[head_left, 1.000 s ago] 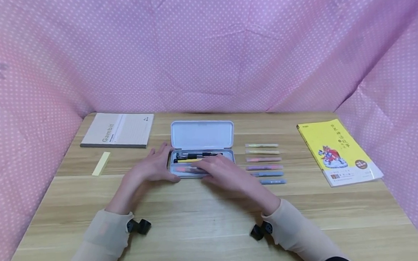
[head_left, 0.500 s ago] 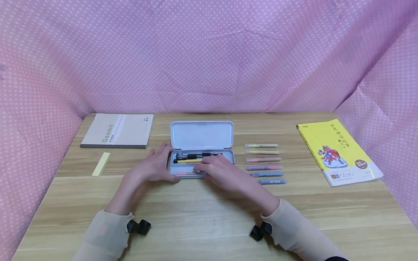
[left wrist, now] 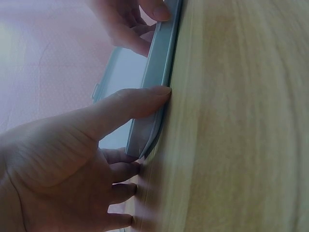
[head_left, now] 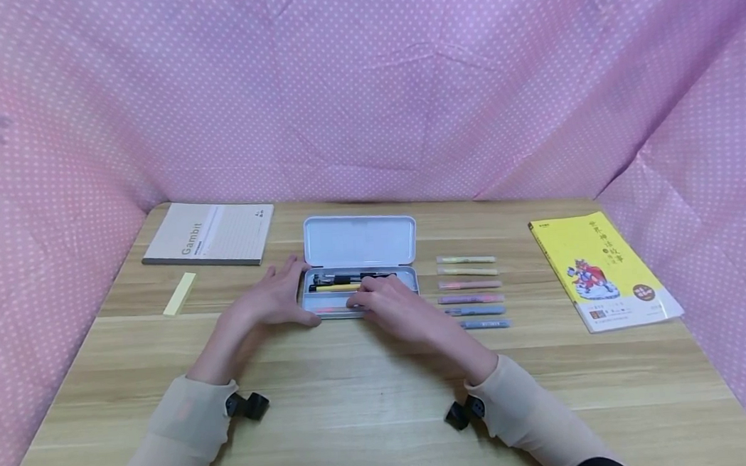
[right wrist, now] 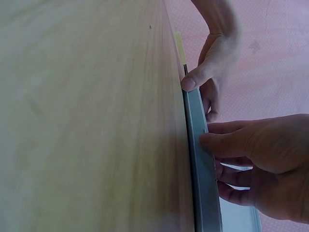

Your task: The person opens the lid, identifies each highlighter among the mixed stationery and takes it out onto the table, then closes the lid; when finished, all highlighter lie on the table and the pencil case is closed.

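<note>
An open metal pencil case (head_left: 361,242) lies mid-table, its lid tipped back. My left hand (head_left: 278,296) holds its left end, thumb on the front wall and fingers round the side. In the left wrist view, that thumb presses the wall (left wrist: 153,72). My right hand (head_left: 395,308) reaches into the front compartment, fingertips at the right part of a pink pen (head_left: 329,310). Its thumb sits at the rim in the right wrist view; the wall hides the fingertips, so I cannot tell if they pinch the pen. Black pens (head_left: 344,278) and a yellow pencil (head_left: 336,288) lie behind.
Several pastel highlighters (head_left: 469,284) lie in a column right of the case. A yellow book (head_left: 606,268) is at far right, a grey notebook (head_left: 209,232) at back left. Near it lies a pale yellow strip (head_left: 179,293). Pink dotted cloth (head_left: 365,105) surrounds the table.
The pink pen has gone down into the front compartment, and my right fingers have drawn in lower at its right part. My left hand stays at the case's left end.
</note>
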`<action>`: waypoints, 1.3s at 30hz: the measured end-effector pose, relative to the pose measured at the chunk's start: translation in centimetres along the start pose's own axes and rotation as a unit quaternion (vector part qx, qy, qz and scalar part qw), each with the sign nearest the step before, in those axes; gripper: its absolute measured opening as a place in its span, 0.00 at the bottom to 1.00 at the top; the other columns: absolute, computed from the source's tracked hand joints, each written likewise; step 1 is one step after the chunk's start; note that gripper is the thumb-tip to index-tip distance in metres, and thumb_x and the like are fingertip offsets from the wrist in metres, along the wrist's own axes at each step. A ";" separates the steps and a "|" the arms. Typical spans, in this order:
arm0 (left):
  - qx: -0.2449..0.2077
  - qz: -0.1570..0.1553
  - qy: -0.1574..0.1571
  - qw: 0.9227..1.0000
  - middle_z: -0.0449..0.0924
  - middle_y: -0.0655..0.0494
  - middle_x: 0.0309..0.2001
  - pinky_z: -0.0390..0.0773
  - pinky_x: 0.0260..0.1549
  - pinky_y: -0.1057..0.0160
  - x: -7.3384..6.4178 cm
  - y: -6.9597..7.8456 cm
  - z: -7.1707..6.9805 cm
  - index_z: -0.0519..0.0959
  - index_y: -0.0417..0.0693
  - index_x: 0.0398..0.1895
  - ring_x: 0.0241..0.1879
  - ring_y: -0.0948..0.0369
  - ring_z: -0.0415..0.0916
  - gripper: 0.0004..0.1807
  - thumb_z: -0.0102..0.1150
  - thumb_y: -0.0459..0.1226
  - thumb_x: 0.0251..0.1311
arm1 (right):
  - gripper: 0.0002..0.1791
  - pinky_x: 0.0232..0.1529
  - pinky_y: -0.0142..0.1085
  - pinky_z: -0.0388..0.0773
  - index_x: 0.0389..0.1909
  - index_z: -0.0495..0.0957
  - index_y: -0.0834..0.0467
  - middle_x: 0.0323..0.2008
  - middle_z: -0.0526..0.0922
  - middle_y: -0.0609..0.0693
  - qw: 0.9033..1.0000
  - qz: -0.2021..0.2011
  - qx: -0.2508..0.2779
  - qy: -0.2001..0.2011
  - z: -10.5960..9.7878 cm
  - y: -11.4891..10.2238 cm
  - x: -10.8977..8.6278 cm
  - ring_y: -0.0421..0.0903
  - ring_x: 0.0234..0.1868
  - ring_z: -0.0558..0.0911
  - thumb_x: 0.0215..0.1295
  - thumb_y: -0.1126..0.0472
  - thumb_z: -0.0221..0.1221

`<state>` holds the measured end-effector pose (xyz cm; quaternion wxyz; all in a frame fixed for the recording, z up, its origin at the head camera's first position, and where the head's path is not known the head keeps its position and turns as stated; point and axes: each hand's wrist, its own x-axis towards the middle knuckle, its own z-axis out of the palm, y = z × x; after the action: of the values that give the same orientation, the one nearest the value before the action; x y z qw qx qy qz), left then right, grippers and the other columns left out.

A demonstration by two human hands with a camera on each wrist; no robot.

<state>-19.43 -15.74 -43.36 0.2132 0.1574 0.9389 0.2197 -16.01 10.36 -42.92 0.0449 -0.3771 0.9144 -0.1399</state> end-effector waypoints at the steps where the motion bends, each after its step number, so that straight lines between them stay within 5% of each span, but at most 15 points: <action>1: 0.000 0.000 0.000 1.000 0.39 0.31 0.83 0.45 0.77 0.26 0.0 0.0 0.0 0.54 0.43 0.76 0.78 0.25 0.39 0.60 0.76 0.55 0.44 | 0.16 0.50 0.37 0.81 0.57 0.84 0.48 0.48 0.86 0.46 1.000 0.000 0.001 0.000 0.0 0.0 0.0 0.42 0.43 0.81 0.73 0.63 0.60; 6: 0.002 -0.003 -0.002 1.000 0.39 0.31 0.83 0.47 0.76 0.25 0.0 0.0 0.0 0.54 0.43 0.77 0.78 0.23 0.39 0.61 0.76 0.56 0.44 | 0.15 0.54 0.42 0.81 0.55 0.85 0.47 0.50 0.88 0.47 1.000 -0.001 0.005 0.008 0.0 0.1 0.1 0.44 0.49 0.84 0.72 0.64 0.60; 13: -0.002 0.006 0.000 1.000 0.40 0.31 0.82 0.44 0.78 0.28 0.1 -0.1 0.1 0.55 0.42 0.76 0.79 0.26 0.39 0.59 0.76 0.55 0.44 | 0.13 0.46 0.39 0.82 0.52 0.87 0.47 0.44 0.88 0.46 1.000 -0.010 -0.001 0.027 -0.2 0.1 0.3 0.43 0.42 0.84 0.72 0.63 0.61; 21: 0.000 0.001 0.001 1.000 0.38 0.30 0.82 0.45 0.76 0.26 0.0 -0.2 0.1 0.54 0.42 0.76 0.77 0.23 0.39 0.60 0.77 0.55 0.45 | 0.14 0.49 0.39 0.83 0.51 0.88 0.50 0.42 0.88 0.46 0.998 -0.025 0.021 0.057 -1.3 1.1 -0.8 0.43 0.45 0.85 0.71 0.66 0.61; 29: 0.000 0.006 -0.001 1.000 0.38 0.28 0.82 0.43 0.78 0.29 0.0 -0.1 0.1 0.53 0.40 0.77 0.79 0.25 0.38 0.61 0.76 0.55 0.45 | 0.14 0.38 0.33 0.80 0.48 0.89 0.52 0.37 0.87 0.45 0.994 -0.019 0.048 0.093 -3.3 4.8 -5.9 0.40 0.37 0.81 0.64 0.68 0.67; 39: -0.004 0.004 -0.001 1.000 0.37 0.28 0.82 0.43 0.78 0.29 -0.1 -0.2 -0.1 0.54 0.41 0.77 0.78 0.25 0.38 0.61 0.76 0.56 0.45 | 0.16 0.50 0.43 0.87 0.48 0.88 0.52 0.48 0.89 0.46 0.996 0.007 0.064 0.066 -4.9 8.9 -12.7 0.42 0.49 0.86 0.62 0.71 0.67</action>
<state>-19.39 -15.98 -43.37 0.2138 0.1609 0.9371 0.2241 -13.91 26.44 -41.07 0.0095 -0.3571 0.9073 -0.2219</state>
